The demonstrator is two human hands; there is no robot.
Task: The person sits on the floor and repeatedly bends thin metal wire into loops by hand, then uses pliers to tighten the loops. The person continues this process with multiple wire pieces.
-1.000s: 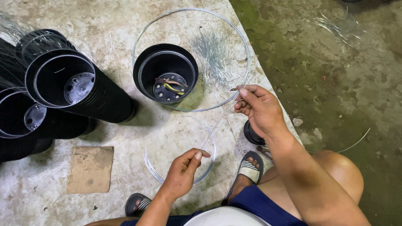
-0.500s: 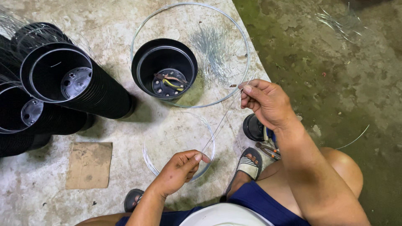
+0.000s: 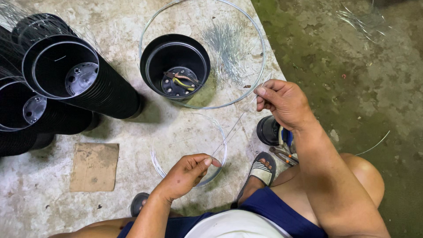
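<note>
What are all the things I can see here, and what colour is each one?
upright pot: one, black, standing on the concrete
lying pot stacks: several, black, at left
large wire loop: one, silvery, ringing the upright pot
small wire coil: one, silvery, by the left hand
straight wire: one, thin, silvery, pinched by both hands
cut wire bundle: one, grey, inside the large loop
cardboard piece: one, brown, lower left
pliers: one, dark, by the right sandal
left hand: one
right hand: one
</note>
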